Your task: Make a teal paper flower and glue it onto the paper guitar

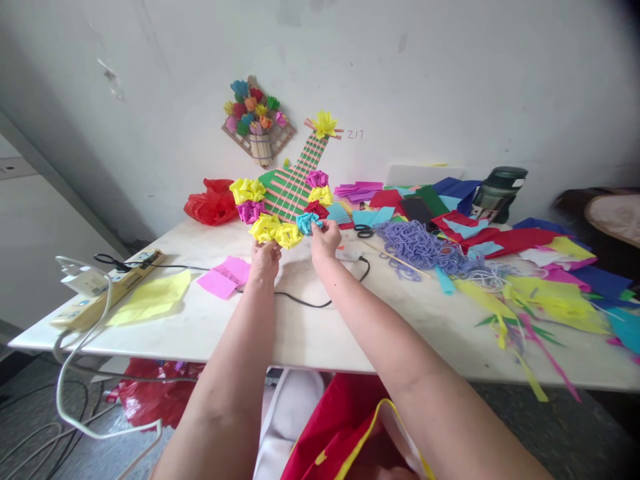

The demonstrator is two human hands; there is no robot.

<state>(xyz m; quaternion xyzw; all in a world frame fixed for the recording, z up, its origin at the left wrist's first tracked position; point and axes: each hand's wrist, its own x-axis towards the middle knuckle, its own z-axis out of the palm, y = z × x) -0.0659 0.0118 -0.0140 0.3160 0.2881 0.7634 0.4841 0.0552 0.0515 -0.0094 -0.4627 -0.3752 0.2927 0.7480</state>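
Observation:
A handmade guitar-shaped craft (pixel 285 190) with a green body, pink strips and pale strings leans up in front of me. Yellow, magenta, red and blue paper flowers ring its lower edge, and a yellow flower (pixel 325 125) tops its neck. My left hand (pixel 265 260) is closed at the bottom edge, just under the yellow flowers (pixel 275 231). With fingers pinched, my right hand (pixel 326 239) is on the blue paper flower (pixel 309 224) at the lower right. My fingertips are partly hidden behind the flowers.
Purple yarn (pixel 430 247), scissors (pixel 365 231), coloured paper (pixel 470 230) and a dark bottle (pixel 499 193) lie to the right. A power strip (pixel 110 287), yellow sheet (pixel 153 297) and pink paper (pixel 224 277) are on the left. A black cable (pixel 300 303) crosses the table. A flower-basket craft (pixel 259 127) hangs on the wall.

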